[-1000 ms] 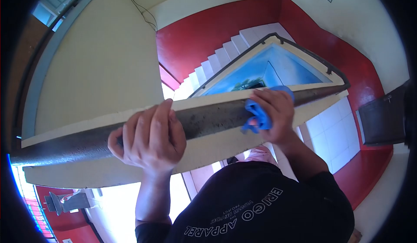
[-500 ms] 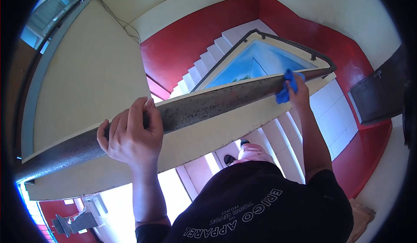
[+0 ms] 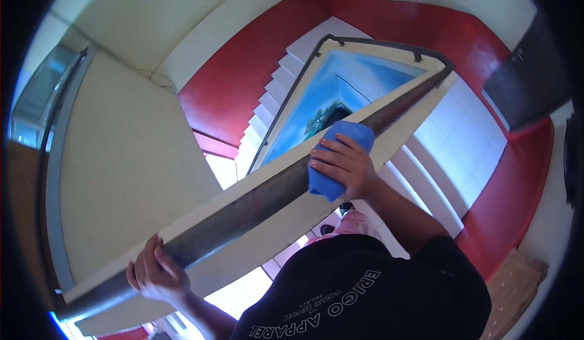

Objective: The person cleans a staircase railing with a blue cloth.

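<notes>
A dark metal handrail, its surface worn and speckled, slants across the view from lower left to upper right. My right hand presses a blue cloth over the rail near the middle, fingers laid across the cloth. Lower down, my left hand grips the rail with its fingers curled over the top. Part of the rail beneath the cloth is hidden.
White stairs climb beside a red-and-cream wall. Beyond the rail is the stairwell opening with a blue painted surface. Steps descend at right, near my feet. A dark door stands at far right.
My right hand has brought the cloth down the rail to the left and spread it flatter. The left hand has shifted lower along the rail. The view has tilted.
</notes>
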The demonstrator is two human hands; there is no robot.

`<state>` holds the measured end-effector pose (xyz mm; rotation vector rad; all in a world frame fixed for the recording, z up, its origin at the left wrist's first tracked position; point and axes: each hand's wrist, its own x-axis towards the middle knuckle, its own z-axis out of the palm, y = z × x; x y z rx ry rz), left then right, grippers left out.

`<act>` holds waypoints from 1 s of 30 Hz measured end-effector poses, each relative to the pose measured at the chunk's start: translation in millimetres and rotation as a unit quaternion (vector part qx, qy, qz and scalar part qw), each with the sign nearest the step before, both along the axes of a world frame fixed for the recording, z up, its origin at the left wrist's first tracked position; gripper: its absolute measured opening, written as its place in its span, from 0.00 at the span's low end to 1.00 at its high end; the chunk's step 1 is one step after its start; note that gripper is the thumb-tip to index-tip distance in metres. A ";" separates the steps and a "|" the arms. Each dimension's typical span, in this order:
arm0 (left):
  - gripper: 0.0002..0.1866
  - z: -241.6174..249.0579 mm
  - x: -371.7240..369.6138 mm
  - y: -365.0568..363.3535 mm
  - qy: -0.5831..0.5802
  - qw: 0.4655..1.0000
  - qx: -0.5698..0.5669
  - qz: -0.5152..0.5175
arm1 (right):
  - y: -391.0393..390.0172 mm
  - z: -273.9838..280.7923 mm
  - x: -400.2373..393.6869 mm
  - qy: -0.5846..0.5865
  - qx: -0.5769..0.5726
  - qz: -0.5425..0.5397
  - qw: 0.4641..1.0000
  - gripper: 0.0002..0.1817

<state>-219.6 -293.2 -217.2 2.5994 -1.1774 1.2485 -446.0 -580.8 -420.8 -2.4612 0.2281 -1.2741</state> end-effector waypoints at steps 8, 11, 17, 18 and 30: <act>0.16 -2.6 4.5 3.6 0.001 0.999 -0.005 0.034 | -109.4 -115.8 -75.6 -0.085 0.221 -0.295 0.926 0.25; 0.15 -2.1 3.1 -0.8 0.001 0.999 -0.004 0.046 | -106.9 -116.6 -64.5 -0.106 0.320 -0.344 0.876 0.22; 0.13 -4.1 5.3 3.6 -0.004 0.999 -0.016 0.039 | -24.1 -27.2 -24.1 -0.005 0.109 -0.091 0.990 0.35; 0.13 -3.0 5.6 4.5 0.006 0.999 -0.012 0.034 | -33.0 -31.8 -29.3 -0.001 0.093 -0.080 0.992 0.32; 0.11 -3.8 -12.8 -35.9 0.057 0.998 0.026 0.017 | -105.7 -22.6 -74.6 -0.219 0.560 -0.340 0.723 0.27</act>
